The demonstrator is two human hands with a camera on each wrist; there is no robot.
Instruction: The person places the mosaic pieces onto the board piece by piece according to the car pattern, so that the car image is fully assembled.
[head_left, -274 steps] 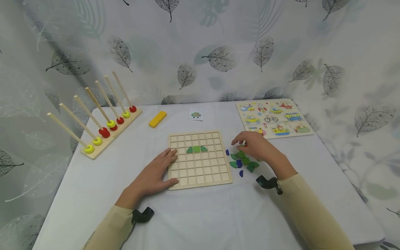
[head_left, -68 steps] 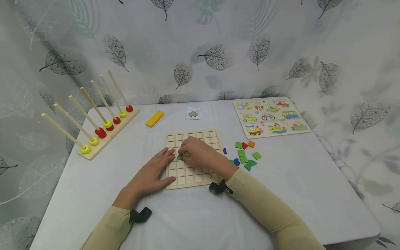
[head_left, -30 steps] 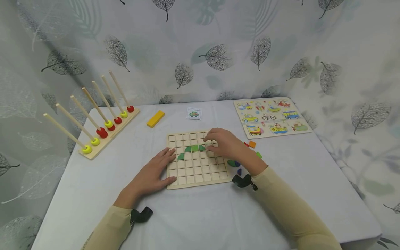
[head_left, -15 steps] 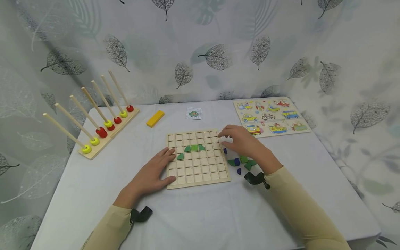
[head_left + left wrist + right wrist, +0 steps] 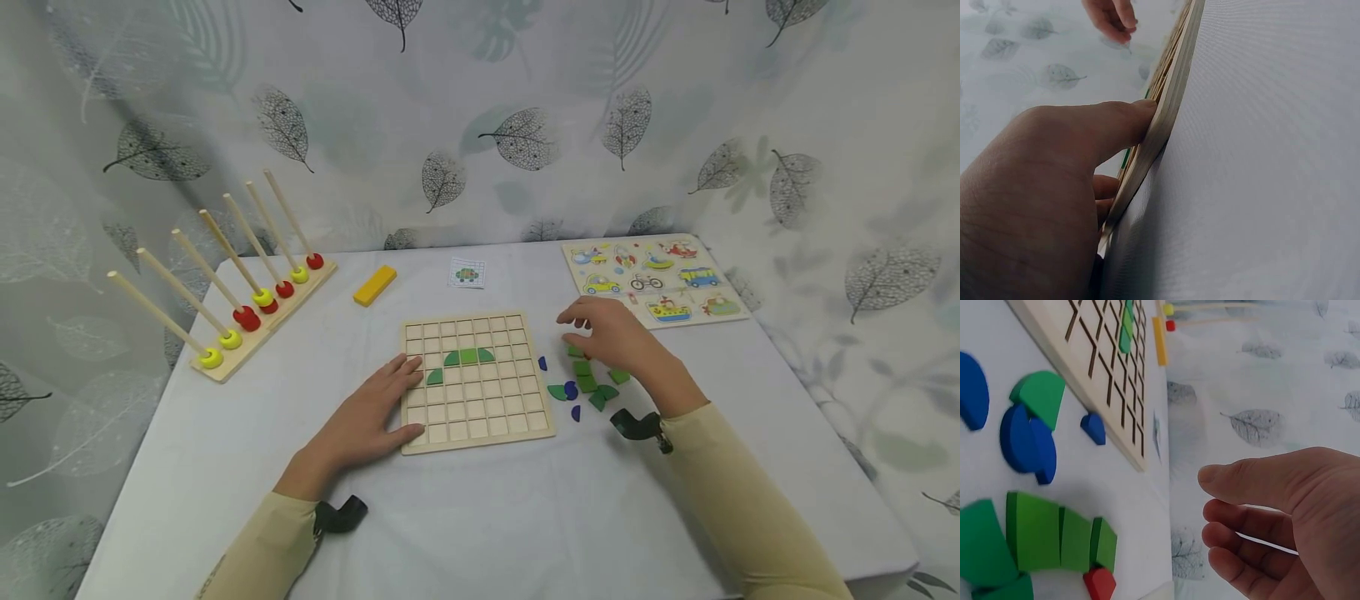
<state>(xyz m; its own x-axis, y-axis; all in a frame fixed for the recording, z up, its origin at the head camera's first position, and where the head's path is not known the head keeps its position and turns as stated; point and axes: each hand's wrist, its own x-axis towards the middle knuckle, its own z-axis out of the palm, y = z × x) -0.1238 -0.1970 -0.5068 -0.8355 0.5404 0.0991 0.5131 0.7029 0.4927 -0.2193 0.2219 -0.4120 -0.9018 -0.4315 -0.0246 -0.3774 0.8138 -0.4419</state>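
My left hand [image 5: 375,408] rests on the left edge of a wooden grid board [image 5: 480,421], thumb and fingers spread along its rim. Set in the grid are a light green square [image 5: 468,357] with a dark green quarter-circle on each side, and one more green quarter-circle [image 5: 435,377] lower left. My right hand [image 5: 611,329] hovers over the loose pieces right of the board, fingers loosely bent and nothing between thumb and fingertips in the right wrist view. Beneath it lie several green squares [image 5: 1035,531], green quarter-circles [image 5: 1041,397], blue half-circles [image 5: 1017,439] and a red piece [image 5: 1100,584].
A small pattern card [image 5: 467,273] lies behind the board, with a yellow block [image 5: 375,286] to its left. At the far left stands a peg rack [image 5: 262,329] with red and yellow beads. A vehicle picture puzzle board [image 5: 720,287] lies at the back right.
A green quarter-circle has been added to the grid's lower left. My right hand has let go of it and moved right, back over the loose pieces. The left hand stays put.
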